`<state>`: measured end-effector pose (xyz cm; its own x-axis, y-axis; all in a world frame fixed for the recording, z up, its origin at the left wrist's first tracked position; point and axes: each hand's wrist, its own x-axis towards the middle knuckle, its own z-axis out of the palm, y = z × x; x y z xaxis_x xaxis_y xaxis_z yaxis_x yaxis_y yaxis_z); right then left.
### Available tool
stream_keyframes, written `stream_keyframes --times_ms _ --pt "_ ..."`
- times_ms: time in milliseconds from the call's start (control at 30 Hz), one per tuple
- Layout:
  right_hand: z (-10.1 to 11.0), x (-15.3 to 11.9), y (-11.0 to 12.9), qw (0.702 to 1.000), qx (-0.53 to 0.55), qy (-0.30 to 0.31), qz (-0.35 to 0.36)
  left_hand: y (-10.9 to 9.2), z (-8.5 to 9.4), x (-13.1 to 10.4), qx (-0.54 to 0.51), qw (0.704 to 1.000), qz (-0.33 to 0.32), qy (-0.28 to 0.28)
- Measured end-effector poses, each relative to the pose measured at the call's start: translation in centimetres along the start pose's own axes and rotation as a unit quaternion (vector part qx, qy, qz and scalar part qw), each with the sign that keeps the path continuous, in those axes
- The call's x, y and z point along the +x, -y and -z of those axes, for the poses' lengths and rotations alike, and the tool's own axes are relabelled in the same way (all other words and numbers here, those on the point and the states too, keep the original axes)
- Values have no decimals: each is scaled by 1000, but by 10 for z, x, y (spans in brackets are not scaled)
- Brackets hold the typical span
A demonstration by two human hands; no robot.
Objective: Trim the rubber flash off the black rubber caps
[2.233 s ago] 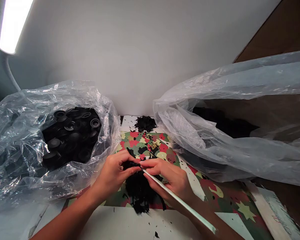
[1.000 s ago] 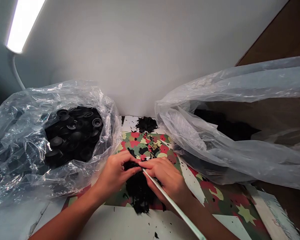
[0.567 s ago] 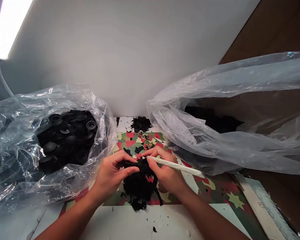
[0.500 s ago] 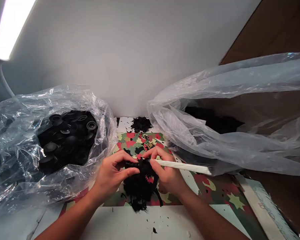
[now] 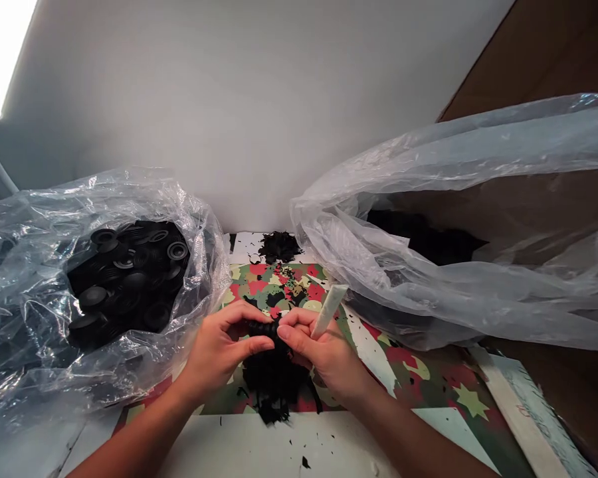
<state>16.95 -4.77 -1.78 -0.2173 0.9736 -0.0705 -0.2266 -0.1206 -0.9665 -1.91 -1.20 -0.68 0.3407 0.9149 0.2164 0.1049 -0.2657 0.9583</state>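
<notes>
A black ribbed rubber part, looking like a bellows, is gripped between the thumb and fingers of my left hand. Close beside it, my right hand is closed around a white strip-like handle that sticks up and slightly to the right; its other end is hidden in the hand. My right thumb and forefinger meet at the right end of the rubber part. Below both hands lies a heap of black rubber scraps on the camouflage-patterned sheet.
On the left, a clear plastic bag holds many black ribbed rubber parts. A large open plastic bag with black pieces inside stands at right. Another scrap pile lies near the wall. A lamp shines at upper left.
The white handle has swung from pointing right to pointing upward. My right hand has turned, its fingers now pinched at the part's end. The left hand keeps its hold.
</notes>
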Motion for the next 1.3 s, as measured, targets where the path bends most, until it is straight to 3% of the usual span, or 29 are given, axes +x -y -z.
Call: stream_keyframes --times_ms 133,367,700,867,967,1067,1133,1300 --pt "-1 0 2 1000 26 2 -12 -1 -3 0 -75 995 61 4" --pt "-1 -1 1 999 39 7 0 -1 -5 0 -113 990 79 5" --pt "0 0 1 1000 13 -4 8 1 -5 -1 -122 992 6 -8" --pt "-1 1 0 1000 -15 -3 16 3 -3 -1 -79 997 -12 18" --pt "1 1 -1 993 -80 -52 73 4 -3 -2 -46 999 -1 16" --pt "4 -1 3 958 -162 -138 194 5 -3 -5 -13 1000 6 20" --pt "7 -3 7 933 -199 -165 249 3 -3 -6 14 1000 -5 21" --pt "8 -10 4 935 -209 -150 243 -2 -2 -6 41 998 -32 24"
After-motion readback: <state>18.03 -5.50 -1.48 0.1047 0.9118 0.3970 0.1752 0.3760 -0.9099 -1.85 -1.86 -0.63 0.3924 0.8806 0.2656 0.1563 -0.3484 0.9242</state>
